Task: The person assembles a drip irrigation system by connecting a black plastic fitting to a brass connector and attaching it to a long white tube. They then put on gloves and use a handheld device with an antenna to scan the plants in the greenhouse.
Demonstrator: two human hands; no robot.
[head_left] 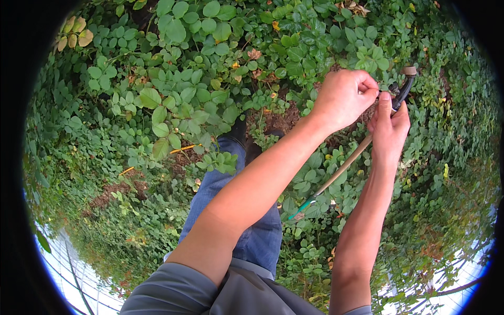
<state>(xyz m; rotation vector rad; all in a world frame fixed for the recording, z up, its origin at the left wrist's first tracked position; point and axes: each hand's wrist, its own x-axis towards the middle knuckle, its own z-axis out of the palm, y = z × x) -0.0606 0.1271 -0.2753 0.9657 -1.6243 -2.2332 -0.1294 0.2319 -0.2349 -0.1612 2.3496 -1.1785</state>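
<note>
A long tool with a pale wooden shaft [344, 167] runs from a green end low among the leaves up to a black grip [403, 92] with a tan cap. My right hand [388, 131] is closed around the shaft just below the black grip, thumb pointing up along it. My left hand [344, 97] reaches across from the left, its fingertips pinched together against the top of the grip beside my right thumb. Whatever small thing the fingers pinch is hidden.
Dense green leafy plants [173, 100] cover the ground on all sides, with patches of brown soil [113, 194]. A thin orange line [184, 149] lies among the leaves at left. My blue-jeaned legs [252, 236] and dark shoes [239, 131] stand in the middle.
</note>
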